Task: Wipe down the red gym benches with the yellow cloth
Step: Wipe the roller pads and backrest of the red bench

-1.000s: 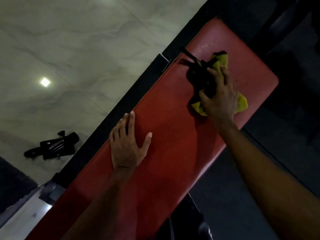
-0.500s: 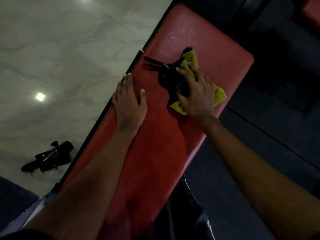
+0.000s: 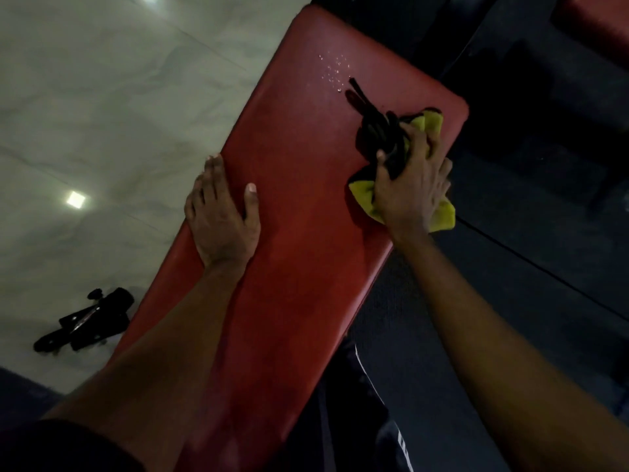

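Well to the left of the long red padded vinyl table (image 3: 306,172), a small black device with a knob (image 3: 85,320) lies on the pale marbled floor tiles (image 3: 102,97). A bright square reflection of a light (image 3: 75,199) shows on the tiles between the device and the table's left edge.

The left grip (image 3: 221,219), a bare hand, rests palm down on the table just inside that left edge. Its fingers are straight and close together and its thumb is spread out toward the table's middle. It holds nothing.

Nearer the table's far end, a scatter of small glistening droplets (image 3: 335,71) sits on the red surface.

The crumpled yellow cloth (image 3: 362,195) lies on the table at its right edge, close to the far right corner, and one fold hangs just past the edge. The right grip (image 3: 412,189), also a bare hand, is curled over the cloth and presses it onto the table. Yellow shows beyond the fingertips and beside the wrist. A black object (image 3: 377,131) with thin prongs pointing at the droplets sticks out from between the thumb and fingers; what it is cannot be told.

Right of the table lies dark matting (image 3: 527,284). A second red padded surface (image 3: 595,25) shows past the table's far right corner. Dark trousers with a white stripe (image 3: 360,386) show beside the table's near right edge.
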`<action>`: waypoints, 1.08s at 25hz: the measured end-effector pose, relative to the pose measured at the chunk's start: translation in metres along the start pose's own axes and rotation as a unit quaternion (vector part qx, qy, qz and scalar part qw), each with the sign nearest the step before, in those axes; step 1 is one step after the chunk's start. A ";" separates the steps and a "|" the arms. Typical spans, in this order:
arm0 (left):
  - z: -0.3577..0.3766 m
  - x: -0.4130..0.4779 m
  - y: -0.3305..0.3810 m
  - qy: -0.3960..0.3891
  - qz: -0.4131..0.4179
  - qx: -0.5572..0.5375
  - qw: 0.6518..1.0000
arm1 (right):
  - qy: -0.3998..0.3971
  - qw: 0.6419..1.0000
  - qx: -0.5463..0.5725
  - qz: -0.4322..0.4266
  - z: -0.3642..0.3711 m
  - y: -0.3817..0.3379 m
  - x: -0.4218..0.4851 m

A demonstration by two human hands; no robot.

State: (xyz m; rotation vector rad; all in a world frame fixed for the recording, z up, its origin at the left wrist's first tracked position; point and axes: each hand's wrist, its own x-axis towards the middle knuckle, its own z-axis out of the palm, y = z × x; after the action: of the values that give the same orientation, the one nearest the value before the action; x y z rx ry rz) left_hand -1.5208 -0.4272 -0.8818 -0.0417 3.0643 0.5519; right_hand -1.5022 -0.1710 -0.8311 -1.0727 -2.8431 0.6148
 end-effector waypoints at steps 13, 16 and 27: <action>-0.001 0.000 0.003 0.007 -0.008 0.024 1.000 | 0.060 0.994 0.065 0.070 0.001 0.029 -0.002; -0.001 0.002 0.004 0.006 -0.010 0.027 1.000 | 0.024 0.995 0.065 0.078 -0.004 0.026 -0.011; -0.002 0.002 0.006 -0.002 -0.021 0.039 0.999 | -0.039 0.991 -0.060 -0.113 0.014 -0.037 0.060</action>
State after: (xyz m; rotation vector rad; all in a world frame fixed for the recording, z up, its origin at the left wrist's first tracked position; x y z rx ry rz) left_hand -1.5227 -0.4227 -0.8779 -0.1041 3.0697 0.4302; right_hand -1.5736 -0.1631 -0.8362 -0.7377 -3.0439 0.4850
